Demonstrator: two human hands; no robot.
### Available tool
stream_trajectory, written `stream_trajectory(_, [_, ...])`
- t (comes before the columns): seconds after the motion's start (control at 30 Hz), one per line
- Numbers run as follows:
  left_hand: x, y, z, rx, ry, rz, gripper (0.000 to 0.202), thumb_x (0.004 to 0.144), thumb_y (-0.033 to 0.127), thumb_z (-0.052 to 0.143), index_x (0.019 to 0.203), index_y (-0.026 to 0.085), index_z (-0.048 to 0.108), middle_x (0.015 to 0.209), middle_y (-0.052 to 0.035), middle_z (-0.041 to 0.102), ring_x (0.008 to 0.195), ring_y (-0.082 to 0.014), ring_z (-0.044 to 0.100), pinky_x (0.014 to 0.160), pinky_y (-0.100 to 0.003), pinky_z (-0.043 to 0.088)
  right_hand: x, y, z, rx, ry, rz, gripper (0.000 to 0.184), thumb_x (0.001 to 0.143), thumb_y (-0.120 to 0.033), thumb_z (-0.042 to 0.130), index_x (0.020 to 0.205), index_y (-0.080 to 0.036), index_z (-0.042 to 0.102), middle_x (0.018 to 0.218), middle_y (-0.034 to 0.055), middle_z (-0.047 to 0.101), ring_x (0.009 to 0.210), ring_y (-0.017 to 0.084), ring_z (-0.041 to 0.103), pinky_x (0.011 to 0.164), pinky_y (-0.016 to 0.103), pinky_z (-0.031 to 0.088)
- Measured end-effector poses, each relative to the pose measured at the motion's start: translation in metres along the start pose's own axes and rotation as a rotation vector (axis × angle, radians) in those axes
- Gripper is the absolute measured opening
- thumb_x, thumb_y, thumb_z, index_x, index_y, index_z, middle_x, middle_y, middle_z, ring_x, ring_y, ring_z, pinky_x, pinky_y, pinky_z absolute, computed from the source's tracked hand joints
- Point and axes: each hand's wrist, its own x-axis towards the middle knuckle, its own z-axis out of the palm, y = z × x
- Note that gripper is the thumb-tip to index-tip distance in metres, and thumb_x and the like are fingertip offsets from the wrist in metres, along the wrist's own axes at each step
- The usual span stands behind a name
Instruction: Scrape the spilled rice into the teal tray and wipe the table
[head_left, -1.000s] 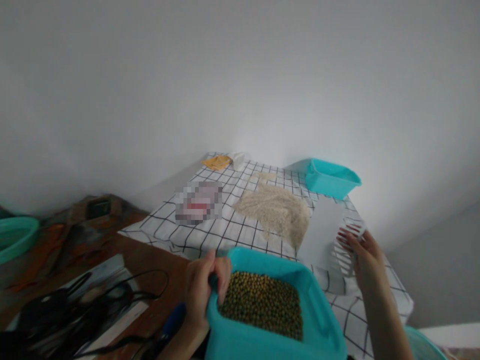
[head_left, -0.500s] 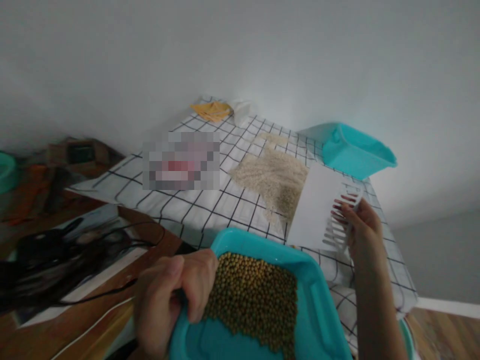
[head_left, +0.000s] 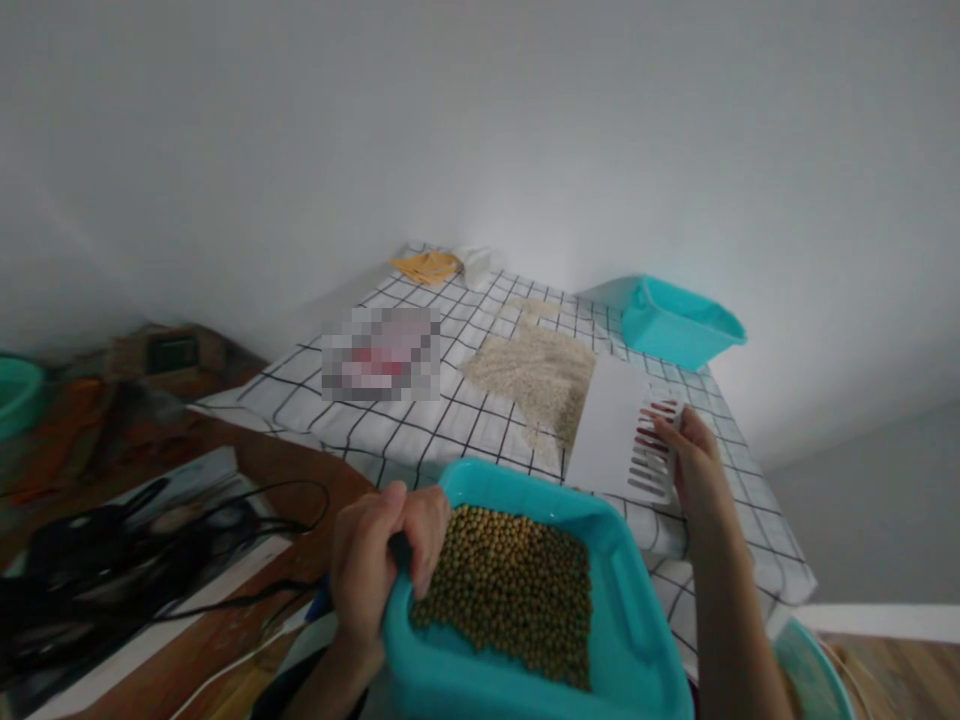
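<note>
Checked cloth (head_left: 420,430) | left hand (head_left: 390,550) grips bin (head_left: 637,600) | right hand (head_left: 696,458), slotted tool (head_left: 609,430)

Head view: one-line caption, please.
Left hand grips a turquoise bin of round grains; right hand holds a white slotted piece.

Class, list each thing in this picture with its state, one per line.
Front tub: open-topped, holding loose beans
Left hand: closed on that tub's rim
Right hand: gripping a slotted white piece
White sheet: unfolded, tilt unclear
Pale grains: spread in a loose pile
Back tub: upright, open-topped
Checked cloth: spread out
Yellow cloth: lying loosely
Pixelated item: state unclear
</note>
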Motion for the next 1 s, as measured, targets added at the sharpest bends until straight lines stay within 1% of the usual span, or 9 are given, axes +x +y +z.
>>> stream_trajectory(0.17, [-0.003, -0.006, -0.004, -0.006, 0.017, -0.03, 0.064, 0.097, 0.035, 0.04, 0.036, 0.024, 0.055, 0.028, -0.0004, 0.044, 0.033, -0.0127, 0.04, 0.046, -0.034, 0.032, -0.002, -0.001, 0.002, 0.041, -0.012, 0.036, 0.033, 0.066, -0.036, 0.084, 0.092, -0.022, 0.068, 0.087, 0.001, 0.075, 0.069, 0.017, 0.068, 0.063, 0.028, 0.055])
stream_trajectory(0.3, [0.0, -0.009, -0.008, 0.021, -0.003, 0.018, 0.063, 0.096, 0.035, 0.042, 0.036, 0.024, 0.054, 0.028, -0.0001, 0.043, 0.031, -0.0126, 0.041, 0.046, -0.034, 0.033, -0.003, -0.003, 0.006, 0.097, -0.07, 0.029, 0.033, 0.064, -0.034, 0.085, 0.09, -0.02, 0.069, 0.087, 0.0021, 0.076, 0.07, 0.018, 0.069, 0.066, 0.029, 0.057])
stream_trajectory(0.43, [0.004, -0.017, -0.019, 0.074, -0.081, 0.034, 0.06, 0.097, 0.034, 0.041, 0.039, 0.025, 0.056, 0.03, -0.0004, 0.048, 0.032, -0.0142, 0.044, 0.048, -0.035, 0.037, -0.001, -0.002, 0.007, 0.151, -0.113, 0.039, 0.035, 0.064, -0.032, 0.085, 0.092, -0.019, 0.071, 0.089, 0.0037, 0.077, 0.07, 0.018, 0.07, 0.066, 0.029, 0.057])
stream_trajectory(0.5, [0.004, -0.02, -0.024, 0.084, -0.113, 0.024, 0.061, 0.098, 0.034, 0.04, 0.04, 0.026, 0.057, 0.031, -0.0009, 0.049, 0.034, -0.0154, 0.046, 0.05, -0.035, 0.04, 0.001, 0.0, 0.005, 0.171, -0.088, 0.026, 0.035, 0.063, -0.032, 0.085, 0.093, -0.018, 0.071, 0.087, 0.0036, 0.077, 0.069, 0.018, 0.07, 0.065, 0.028, 0.057])
stream_trajectory(0.53, [0.004, -0.021, -0.025, 0.083, -0.104, 0.021, 0.061, 0.098, 0.034, 0.039, 0.04, 0.026, 0.057, 0.031, -0.0009, 0.049, 0.034, -0.0154, 0.047, 0.051, -0.035, 0.04, 0.003, 0.002, 0.004, 0.18, -0.055, 0.007, 0.035, 0.063, -0.032, 0.085, 0.093, -0.019, 0.072, 0.086, 0.0031, 0.077, 0.069, 0.018, 0.07, 0.064, 0.028, 0.057])
stream_trajectory(0.6, [0.002, -0.02, -0.024, 0.076, -0.066, 0.011, 0.062, 0.098, 0.032, 0.039, 0.039, 0.026, 0.056, 0.03, -0.0003, 0.048, 0.032, -0.0143, 0.045, 0.051, -0.035, 0.041, 0.005, 0.004, 0.001, 0.19, 0.034, -0.042, 0.035, 0.062, -0.032, 0.086, 0.091, -0.02, 0.071, 0.084, 0.0013, 0.076, 0.069, 0.017, 0.07, 0.064, 0.027, 0.057])
stream_trajectory(0.67, [0.0, -0.016, -0.019, 0.054, -0.021, 0.004, 0.062, 0.097, 0.032, 0.04, 0.037, 0.026, 0.055, 0.029, 0.0003, 0.046, 0.03, -0.0128, 0.042, 0.049, -0.034, 0.039, 0.006, 0.005, -0.002, 0.186, 0.089, -0.066, 0.035, 0.061, -0.032, 0.087, 0.089, -0.021, 0.07, 0.083, 0.0, 0.075, 0.069, 0.016, 0.07, 0.064, 0.026, 0.057])
stream_trajectory(0.83, [-0.001, -0.008, -0.007, 0.027, 0.007, 0.019, 0.061, 0.096, 0.035, 0.042, 0.037, 0.027, 0.056, 0.027, 0.0, 0.044, 0.029, -0.0128, 0.042, 0.046, -0.034, 0.036, 0.004, 0.005, -0.002, 0.138, 0.033, -0.016, 0.036, 0.062, -0.033, 0.087, 0.091, -0.021, 0.07, 0.085, 0.0009, 0.075, 0.067, 0.016, 0.068, 0.063, 0.026, 0.056])
stream_trajectory(1.0, [-0.001, -0.008, -0.007, 0.023, 0.003, 0.023, 0.062, 0.096, 0.036, 0.041, 0.037, 0.026, 0.055, 0.028, 0.0005, 0.044, 0.032, -0.0129, 0.041, 0.046, -0.033, 0.034, 0.002, 0.004, 0.001, 0.12, -0.019, -0.006, 0.034, 0.062, -0.034, 0.087, 0.087, -0.021, 0.068, 0.082, 0.0004, 0.074, 0.068, 0.017, 0.068, 0.063, 0.027, 0.056])
